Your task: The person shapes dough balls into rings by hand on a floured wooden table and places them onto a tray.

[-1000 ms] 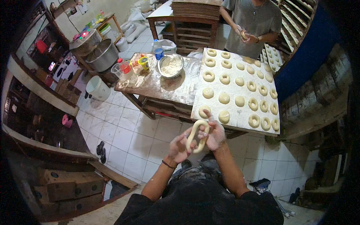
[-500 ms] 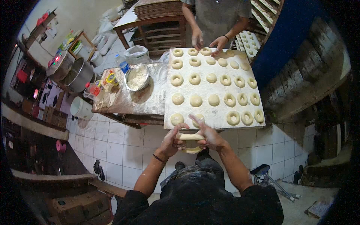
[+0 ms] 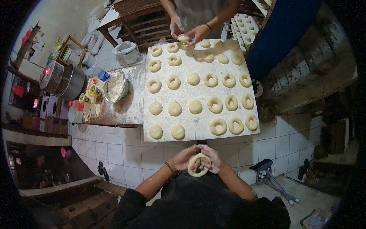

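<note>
My left hand point(image 3: 185, 159) and my right hand point(image 3: 212, 159) close round a dough ring point(image 3: 196, 174) low in front of my black shirt, with fingers inside its hole. Just beyond them is a floured board point(image 3: 196, 138) bearing several rows of dough rings point(image 3: 218, 126) and smooth round dough balls point(image 3: 195, 106). Across the board, another person point(image 3: 196, 11) in a grey top holds a small piece of dough point(image 3: 183, 38) in both hands above the far edge.
A floured table point(image 3: 129, 114) holds a flour bowl point(image 3: 114, 89), jars and bottles. Behind are a mixer bowl point(image 3: 71, 83), sacks point(image 3: 90, 40), a wooden bench and a rack of trays point(image 3: 246, 30). A folded metal stand point(image 3: 267, 179) lies at lower right.
The dough ring has turned from elongated to rounder and moved down toward my body. The view has shifted, so the board sits further left. The other person's hands have lifted dough off the board.
</note>
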Demonstrator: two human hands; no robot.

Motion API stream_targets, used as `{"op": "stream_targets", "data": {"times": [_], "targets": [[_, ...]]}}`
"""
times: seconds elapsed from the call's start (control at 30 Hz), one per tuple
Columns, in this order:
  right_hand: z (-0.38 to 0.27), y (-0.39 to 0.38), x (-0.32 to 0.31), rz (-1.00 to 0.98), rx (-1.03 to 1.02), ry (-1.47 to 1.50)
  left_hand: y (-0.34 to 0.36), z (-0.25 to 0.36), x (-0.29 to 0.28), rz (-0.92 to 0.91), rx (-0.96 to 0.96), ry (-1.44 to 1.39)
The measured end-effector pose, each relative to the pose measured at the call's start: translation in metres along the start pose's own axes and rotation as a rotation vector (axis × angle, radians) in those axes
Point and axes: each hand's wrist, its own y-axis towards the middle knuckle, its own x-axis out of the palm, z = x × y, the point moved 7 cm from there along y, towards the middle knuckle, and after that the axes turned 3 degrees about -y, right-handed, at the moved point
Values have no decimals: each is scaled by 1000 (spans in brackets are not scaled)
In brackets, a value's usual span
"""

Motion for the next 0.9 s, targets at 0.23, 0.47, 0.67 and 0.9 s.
{"op": "stream_targets", "data": {"times": [0.23, 0.47, 0.67, 0.9], "targets": [[-79, 44, -64, 339, -334, -628, 31, 104, -34, 650, 518, 1025], [-137, 31, -27, 392, -576, -1097, 25, 112, -10, 785, 753, 1648], [-184, 121, 9, 198, -961, -1814, 31, 70, 17, 729, 683, 2582], [-166, 162, 0, -250, -373, -2373, 26, 70, 15, 813, 682, 2523]]}}
